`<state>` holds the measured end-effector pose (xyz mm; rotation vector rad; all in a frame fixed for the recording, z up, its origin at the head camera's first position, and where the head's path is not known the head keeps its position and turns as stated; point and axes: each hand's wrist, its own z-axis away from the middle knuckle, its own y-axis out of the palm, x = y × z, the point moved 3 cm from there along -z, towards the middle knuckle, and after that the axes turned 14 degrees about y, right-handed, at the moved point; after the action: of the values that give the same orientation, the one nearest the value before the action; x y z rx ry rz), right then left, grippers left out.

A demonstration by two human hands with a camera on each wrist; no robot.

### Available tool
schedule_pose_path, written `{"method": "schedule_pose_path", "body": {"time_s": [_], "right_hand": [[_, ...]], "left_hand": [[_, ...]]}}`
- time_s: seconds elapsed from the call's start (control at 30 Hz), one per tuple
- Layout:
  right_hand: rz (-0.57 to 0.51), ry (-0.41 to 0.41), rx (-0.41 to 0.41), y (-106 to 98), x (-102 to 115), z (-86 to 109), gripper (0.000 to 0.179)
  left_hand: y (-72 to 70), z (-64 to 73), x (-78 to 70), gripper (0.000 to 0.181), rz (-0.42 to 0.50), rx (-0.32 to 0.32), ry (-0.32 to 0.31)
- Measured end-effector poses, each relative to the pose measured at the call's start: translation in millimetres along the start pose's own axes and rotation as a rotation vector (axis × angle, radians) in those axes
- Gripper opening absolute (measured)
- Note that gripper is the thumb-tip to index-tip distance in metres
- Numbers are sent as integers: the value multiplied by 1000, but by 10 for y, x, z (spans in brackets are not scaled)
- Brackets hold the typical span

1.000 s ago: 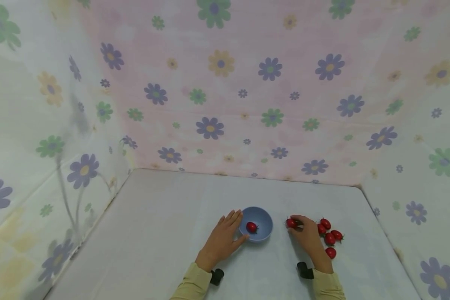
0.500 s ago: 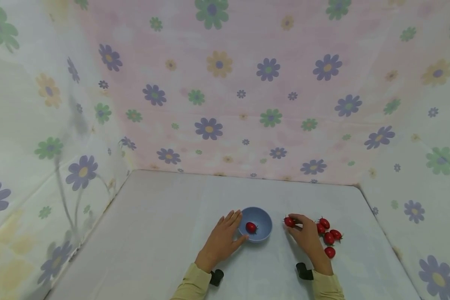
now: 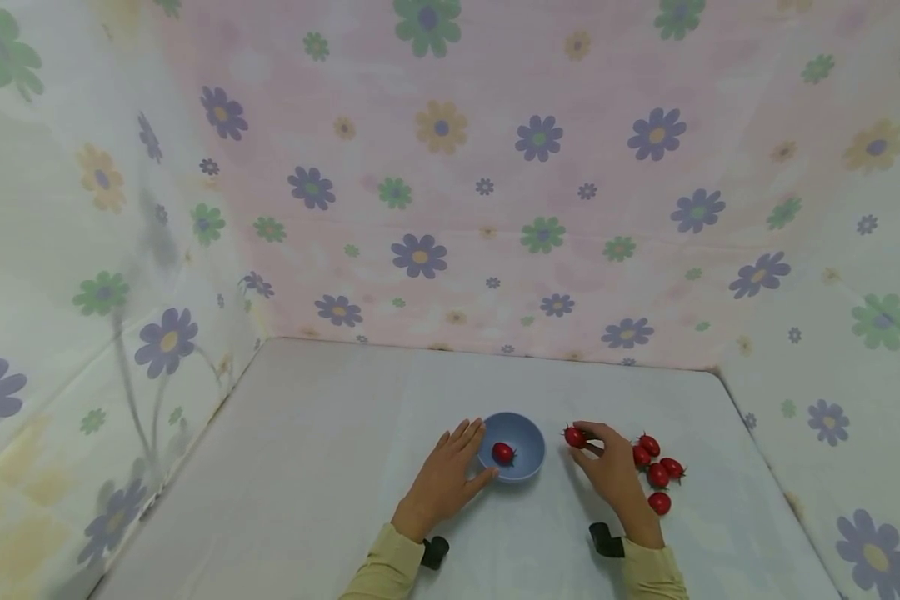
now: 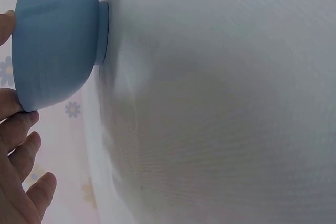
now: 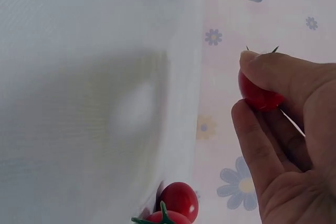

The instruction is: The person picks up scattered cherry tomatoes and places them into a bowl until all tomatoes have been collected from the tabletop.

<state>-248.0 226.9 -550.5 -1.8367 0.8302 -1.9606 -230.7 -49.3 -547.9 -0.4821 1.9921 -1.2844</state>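
In the head view, a blue bowl (image 3: 521,471) stands on the white table with one cherry tomato (image 3: 502,452) inside. My left hand (image 3: 440,482) rests against the bowl's left side, fingers fairly straight, with fingertips and thumb at the rim. The left wrist view has the fingertips (image 4: 26,119) touching the bowl's wall (image 4: 55,40). To the right of the bowl, my right hand (image 3: 611,471) pinches another cherry tomato (image 3: 574,437) between thumb and fingers. Seen from the right wrist, that tomato (image 5: 257,90) is raised off the table, its green stem end partly behind the thumb.
Several more cherry tomatoes (image 3: 657,475) lie in a loose group just right of my right hand. Flower-patterned cloth (image 3: 450,208) walls in the table (image 3: 330,433) at the back and both sides. A black wrist mount (image 3: 606,540) sits by the right sleeve.
My right hand has lifted the pinched cherry tomato and carried it slightly left, closer to the bowl. The left hand and bowl have stayed in place.
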Motion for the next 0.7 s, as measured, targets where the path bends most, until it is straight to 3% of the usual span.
{"method": "schedule_pose_path", "body": {"time_s": [0.2,0.53,0.7], "right_hand": [[-43,-61,-17,-1,58,23,48],[-61,-133,-63,-18,206,91,46],[-82,-169,-74,-5,269,121,45]], "left_hand": [[11,-3,4,73,0,-31,30],[12,-13,10,73,2,-7,10],[15,7,1,73,-5,-30,27]]}}
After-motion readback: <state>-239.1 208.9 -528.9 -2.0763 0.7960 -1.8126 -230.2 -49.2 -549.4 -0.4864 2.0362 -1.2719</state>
